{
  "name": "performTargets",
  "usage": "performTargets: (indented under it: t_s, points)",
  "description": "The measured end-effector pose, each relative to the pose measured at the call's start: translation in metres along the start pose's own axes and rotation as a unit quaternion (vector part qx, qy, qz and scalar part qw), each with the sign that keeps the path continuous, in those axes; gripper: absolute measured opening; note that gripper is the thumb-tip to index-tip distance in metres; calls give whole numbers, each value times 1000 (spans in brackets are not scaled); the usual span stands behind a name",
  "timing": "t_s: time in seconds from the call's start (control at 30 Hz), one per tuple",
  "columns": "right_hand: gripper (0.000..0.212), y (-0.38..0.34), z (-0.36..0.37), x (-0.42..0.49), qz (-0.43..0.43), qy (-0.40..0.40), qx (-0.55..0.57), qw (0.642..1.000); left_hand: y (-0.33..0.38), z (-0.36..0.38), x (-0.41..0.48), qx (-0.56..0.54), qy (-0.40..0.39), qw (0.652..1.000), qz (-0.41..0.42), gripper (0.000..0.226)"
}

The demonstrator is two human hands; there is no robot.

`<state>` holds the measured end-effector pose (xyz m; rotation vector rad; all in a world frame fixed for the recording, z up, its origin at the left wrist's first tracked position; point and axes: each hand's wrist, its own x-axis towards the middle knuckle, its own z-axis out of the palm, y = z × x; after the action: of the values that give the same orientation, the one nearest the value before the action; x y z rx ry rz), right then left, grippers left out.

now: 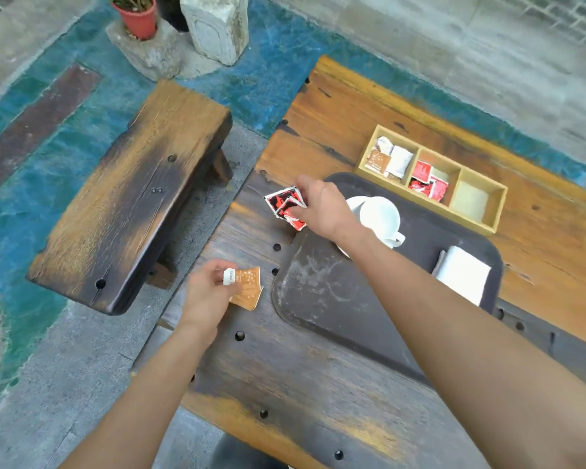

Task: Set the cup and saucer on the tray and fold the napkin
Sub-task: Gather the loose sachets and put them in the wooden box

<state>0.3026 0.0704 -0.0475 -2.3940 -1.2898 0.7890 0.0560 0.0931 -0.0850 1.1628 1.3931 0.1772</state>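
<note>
Folded napkin (pixel 462 275) on tray (pixel 322 299), long axis toward upside-down cup (pixel 379 216).

Your right forearm covers most of the saucer (pixel 352 203); only a sliver of rim shows left of the cup (pixel 381 216). Your right hand (pixel 322 206) hides part of the red packets (pixel 285 206), count unclear. Your left hand (pixel 205 292) covers one end of the orange packets (pixel 247 289); print on them too small to read. Near edge of the tray (pixel 318 299) runs under your right arm. Potted plant (pixel 137 15) cut off by the top edge. Both your arms run out of the bottom edge.
</note>
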Motion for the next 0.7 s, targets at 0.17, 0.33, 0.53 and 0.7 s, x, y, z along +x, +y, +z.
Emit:
performTargets:
  t_s: [0.17,0.33,0.53,0.7]
  points:
    - [21,40,-42,-29,45,71,94,992,52,42,-6,-42,-29,998,24,37]
    - [22,95,-80,-53,131,144,223,955,107,93,-11,-36,-62,995,69,33]
    - [29,161,-110,-77,247,208,341,883,164,170,5,-42,-63,995,69,30]
    - [19,210,-119,-79,341,236,430,801,196,238,32,-37,-64,996,41,31]
